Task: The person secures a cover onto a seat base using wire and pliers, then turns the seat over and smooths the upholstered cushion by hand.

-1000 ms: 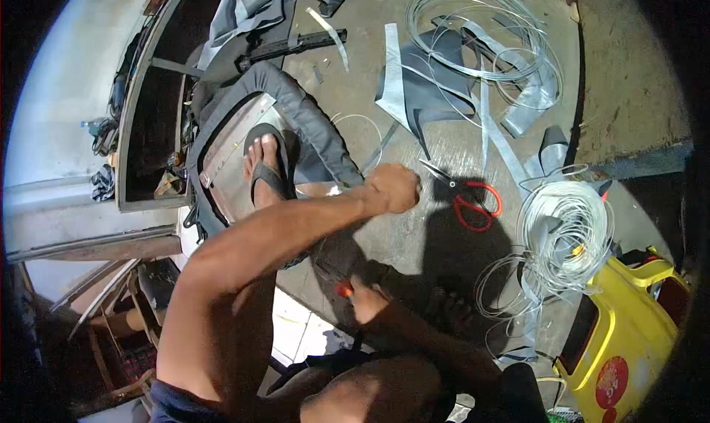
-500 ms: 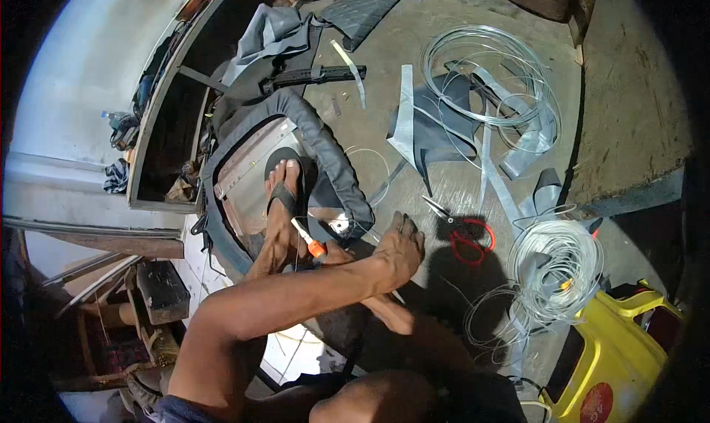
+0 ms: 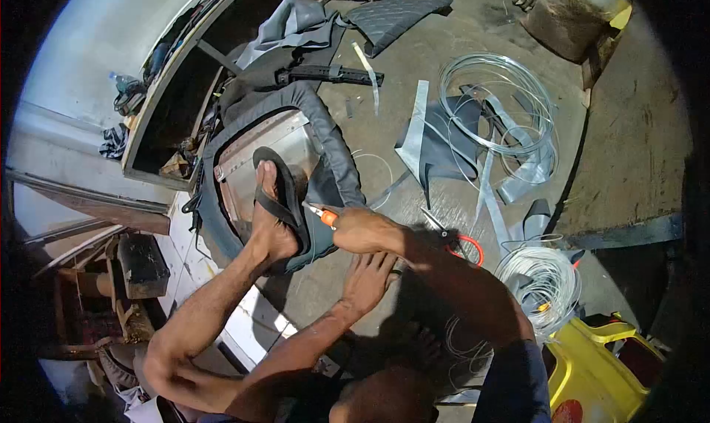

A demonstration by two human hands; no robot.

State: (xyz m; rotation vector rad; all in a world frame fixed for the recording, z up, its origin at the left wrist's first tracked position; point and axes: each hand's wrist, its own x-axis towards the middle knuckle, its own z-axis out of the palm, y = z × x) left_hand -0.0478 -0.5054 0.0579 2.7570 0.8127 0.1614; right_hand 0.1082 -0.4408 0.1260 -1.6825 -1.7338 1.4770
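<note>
My right hand [image 3: 364,231] is closed round an orange-handled tool [image 3: 328,217], whose pale tip points at the near right edge of a dark padded cover [image 3: 334,146]. Just below, my left hand [image 3: 367,281] has its fingers stretched out, partly under my right wrist; nothing can be made out in it. The cover runs around a metal plate [image 3: 259,138]. My sandalled foot [image 3: 270,208] rests across the plate and the cover's near edge. A thin thread lies on the floor right of the cover.
Red-handled scissors [image 3: 467,251] lie right of my hands. Beyond are grey fabric pieces [image 3: 451,138] and a wire coil [image 3: 551,120]. A second coil [image 3: 540,279] and a yellow plastic object [image 3: 599,371] are at the lower right. A cabinet frame [image 3: 159,127] stands left.
My left hand has moved down and left, below my right wrist. My right hand, with the orange-handled tool, has moved up to the cover's near right edge. The view has shifted.
</note>
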